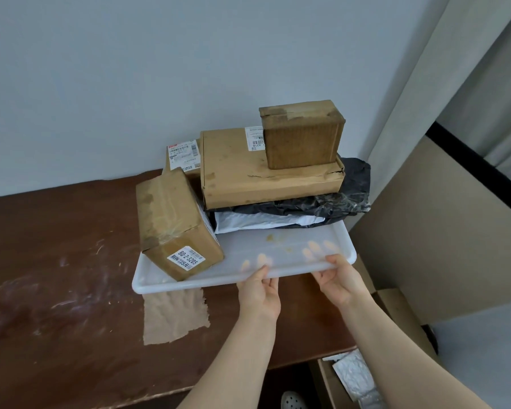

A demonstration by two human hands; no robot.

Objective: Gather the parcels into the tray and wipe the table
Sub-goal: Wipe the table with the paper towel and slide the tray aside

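The parcels are all on the white tray (189, 286), which sits at the back right of the brown table (56, 290), so the step in hand looks like shifting the loaded tray off the dirty surface to free it for wiping. Each grip is closed on the tray's near rim: the left hand (258, 290) near the middle and the right hand (337, 280) near the right corner, thumbs on top and fingers (309, 252) underneath, showing through the translucent floor. Both hands are on one long side, and the load is tall and uneven. The labelled box (171, 219) leans at the left end. The long flat box (248, 172) rests on a slippery black bag (345, 196) and a white bag (248, 224), and carries a small box (301, 137) on top. A good move keeps the tray level and low and slides it rather than lifts it (the far edge would dip under that weight). Spreading the hands wider would balance the heavy left end better. The brown cloth (171, 314) lies on the table with its far end under the tray's near edge, close to the white smears (65, 261) that need wiping.
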